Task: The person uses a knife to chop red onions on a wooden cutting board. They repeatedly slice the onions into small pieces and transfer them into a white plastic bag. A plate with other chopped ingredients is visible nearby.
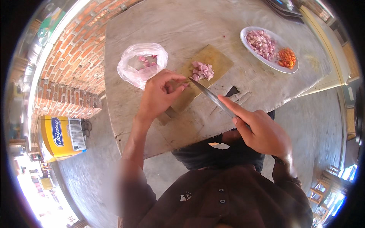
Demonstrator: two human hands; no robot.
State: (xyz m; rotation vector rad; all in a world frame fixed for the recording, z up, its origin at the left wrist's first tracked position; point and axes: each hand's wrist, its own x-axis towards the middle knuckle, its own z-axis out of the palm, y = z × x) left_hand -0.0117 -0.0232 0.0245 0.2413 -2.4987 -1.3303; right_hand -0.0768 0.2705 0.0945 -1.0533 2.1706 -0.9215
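Observation:
My right hand (256, 128) grips a kitchen knife (209, 95), its index finger along the back of the blade and the tip pointing up and left. Across from that tip, my left hand (165, 92) holds a small shallot piece (185, 85) between thumb and fingers, above a worn cutting board (221, 61). A small heap of cut shallots (203, 71) lies on the board. Left of it stands an open clear plastic bag (125, 65) with several shallots (147, 61) inside. At the right, a white oval plate (245, 40) bears chopped shallots (261, 45) and orange-red sliced chillies (287, 58).
The worn tabletop (171, 25) has a ragged near edge and a dark hole (233, 91) right of the board. A brick wall (77, 48) rises at the left, with a yellow freezer (58, 138) below. Dark items (283, 8) lie at the far right corner.

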